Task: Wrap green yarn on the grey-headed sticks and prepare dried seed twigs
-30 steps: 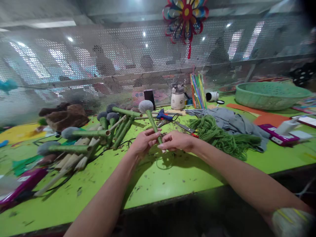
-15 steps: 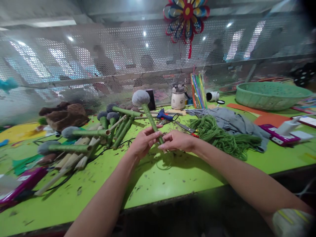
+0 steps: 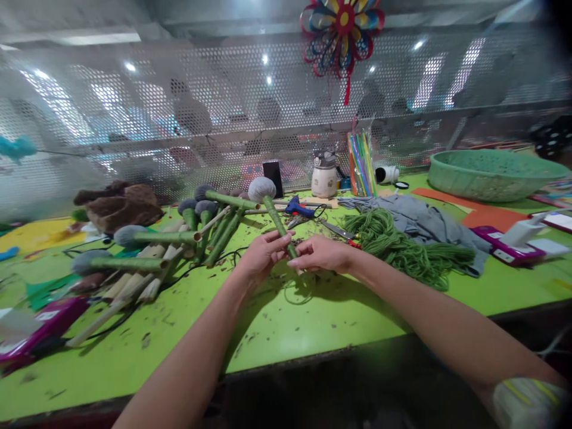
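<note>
Green stick tipped lower | base pinched between left hand, right hand fingers

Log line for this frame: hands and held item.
left hand: holds green-wrapped stick | right hand: holds same stick lower | stick: tilted, grey head up | nearby: green yarn, similar sticks

The lower end of the stick is hidden between the fingers of the left hand and the right hand. What the fingertips pinch there is too small to tell. Figures behind the mesh screen are blurred. The top edge cuts off the pinwheel. The left edge cuts off the pink case. The sleeve at the lower right corner is blurred and cropped.
</note>
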The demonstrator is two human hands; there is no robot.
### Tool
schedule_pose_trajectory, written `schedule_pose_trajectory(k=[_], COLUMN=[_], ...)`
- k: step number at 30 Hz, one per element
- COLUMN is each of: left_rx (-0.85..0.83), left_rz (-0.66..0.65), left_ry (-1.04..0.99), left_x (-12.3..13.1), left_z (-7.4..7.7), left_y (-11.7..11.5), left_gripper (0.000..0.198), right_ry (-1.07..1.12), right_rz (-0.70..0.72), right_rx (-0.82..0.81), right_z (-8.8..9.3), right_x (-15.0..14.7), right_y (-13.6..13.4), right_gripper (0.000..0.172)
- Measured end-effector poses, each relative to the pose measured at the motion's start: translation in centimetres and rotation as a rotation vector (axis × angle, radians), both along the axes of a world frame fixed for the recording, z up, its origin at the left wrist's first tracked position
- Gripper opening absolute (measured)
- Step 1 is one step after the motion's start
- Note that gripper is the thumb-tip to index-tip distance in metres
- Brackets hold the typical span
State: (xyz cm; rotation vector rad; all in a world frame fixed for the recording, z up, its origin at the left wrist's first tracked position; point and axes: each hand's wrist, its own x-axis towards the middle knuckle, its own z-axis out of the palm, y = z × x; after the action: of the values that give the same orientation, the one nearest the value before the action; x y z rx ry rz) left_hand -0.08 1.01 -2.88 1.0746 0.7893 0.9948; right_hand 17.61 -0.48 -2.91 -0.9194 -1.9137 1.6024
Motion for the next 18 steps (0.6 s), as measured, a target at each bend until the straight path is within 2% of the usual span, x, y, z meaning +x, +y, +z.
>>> schedule_pose_trajectory(k=[6,10,18], left_rx=[0.007,0.012,0.034], left_rz=[-0.005,0.001,0.013], left_ry=[-0.025,-0.036,-0.055], left_x=[0.04,0.05,0.07], left_z=[0.18,0.24,0.45], left_y=[-0.07,-0.12,-0.23], left_gripper=[0.028,0.029,0.022], right_ry=[0.032,0.027,0.130], right_rz=[0.013,-0.008,0.022], right_rx=[-0.017,-0.009,-0.114], right_z=[0.33,0.60,0.15], right_x=[-0.04,-0.15,-0.08], right_y=[-0.24,-0.38,0.00], right_gripper=[0.034,0.043,0.053])
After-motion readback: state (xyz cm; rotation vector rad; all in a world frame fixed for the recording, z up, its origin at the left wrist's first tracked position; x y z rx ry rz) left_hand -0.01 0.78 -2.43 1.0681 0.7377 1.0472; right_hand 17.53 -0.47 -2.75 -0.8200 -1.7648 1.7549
